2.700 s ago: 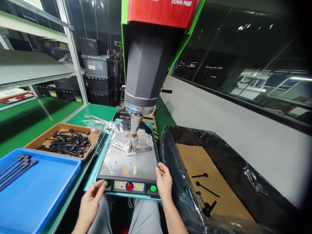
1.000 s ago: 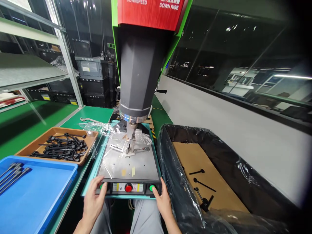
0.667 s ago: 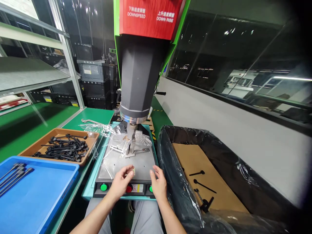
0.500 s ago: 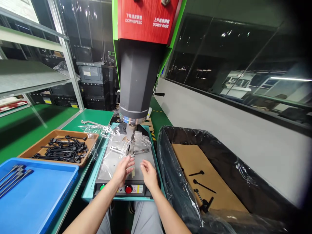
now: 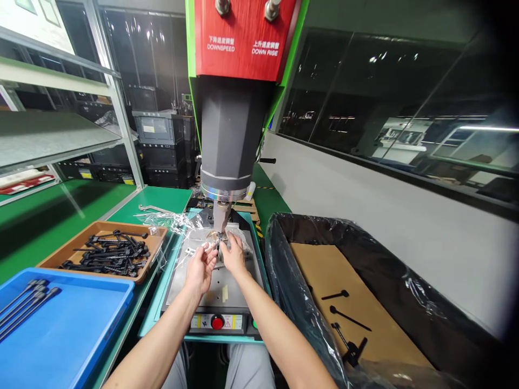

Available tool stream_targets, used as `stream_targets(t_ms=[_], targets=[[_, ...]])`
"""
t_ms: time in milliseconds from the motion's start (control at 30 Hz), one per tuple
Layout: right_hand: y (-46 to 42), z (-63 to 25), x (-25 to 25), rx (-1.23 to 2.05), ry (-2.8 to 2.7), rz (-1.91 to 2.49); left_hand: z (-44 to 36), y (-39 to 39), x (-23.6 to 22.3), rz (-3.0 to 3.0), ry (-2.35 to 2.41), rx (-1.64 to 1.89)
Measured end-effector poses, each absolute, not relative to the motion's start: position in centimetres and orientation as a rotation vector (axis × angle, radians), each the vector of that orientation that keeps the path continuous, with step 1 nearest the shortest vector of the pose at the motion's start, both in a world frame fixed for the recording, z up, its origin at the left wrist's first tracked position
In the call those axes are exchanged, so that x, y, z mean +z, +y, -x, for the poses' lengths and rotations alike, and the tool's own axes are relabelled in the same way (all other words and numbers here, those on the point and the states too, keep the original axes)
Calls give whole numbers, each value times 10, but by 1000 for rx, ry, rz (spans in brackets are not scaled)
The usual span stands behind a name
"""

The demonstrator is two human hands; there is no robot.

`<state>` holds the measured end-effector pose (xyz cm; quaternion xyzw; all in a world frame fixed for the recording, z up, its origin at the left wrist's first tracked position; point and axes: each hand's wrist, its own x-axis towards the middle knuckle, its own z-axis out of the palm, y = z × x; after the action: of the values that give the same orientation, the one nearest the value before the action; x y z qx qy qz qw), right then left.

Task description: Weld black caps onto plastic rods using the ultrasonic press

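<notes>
Both my hands are at the small fixture below the metal horn (image 5: 221, 216) of the press. My left hand (image 5: 200, 271) is on its left side, palm turned inward, fingers loosely bent and apart. My right hand (image 5: 234, 254) reaches further in, thumb and fingers closing around the fixture's top; whatever lies between them is hidden. Clear plastic film covers part of the grey base plate (image 5: 178, 286) around the fixture. A red button (image 5: 218, 322) sits on the front panel, with a green button (image 5: 254, 324) partly behind my right forearm.
At left, an orange-brown tray (image 5: 52, 259) holds many black long-stemmed parts (image 5: 115, 254); a blue tray (image 5: 81, 324) holds several more. A wrench (image 5: 156, 209) lies behind. To the right, a plastic-lined box (image 5: 320, 270) contains several black parts (image 5: 351, 319).
My right hand has moved forward and inward to the fixture, just under the horn. My left hand has shifted slightly forward and left. The camera view has tilted up a little.
</notes>
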<state>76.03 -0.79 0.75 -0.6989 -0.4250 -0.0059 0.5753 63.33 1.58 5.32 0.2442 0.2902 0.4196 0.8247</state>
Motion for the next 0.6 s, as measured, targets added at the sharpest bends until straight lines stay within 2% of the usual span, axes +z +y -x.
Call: stream_targets(t_ms=[333,433,600], targets=[[11,-772,42,43,-1063,1624,-637,35,66,-622,557,873],[-11,-763,42,20,-1083,1521,-634,36,61,-647,580,890],[-75,-733,30,207,-1103,1365,-625,24,35,-710,680,830]])
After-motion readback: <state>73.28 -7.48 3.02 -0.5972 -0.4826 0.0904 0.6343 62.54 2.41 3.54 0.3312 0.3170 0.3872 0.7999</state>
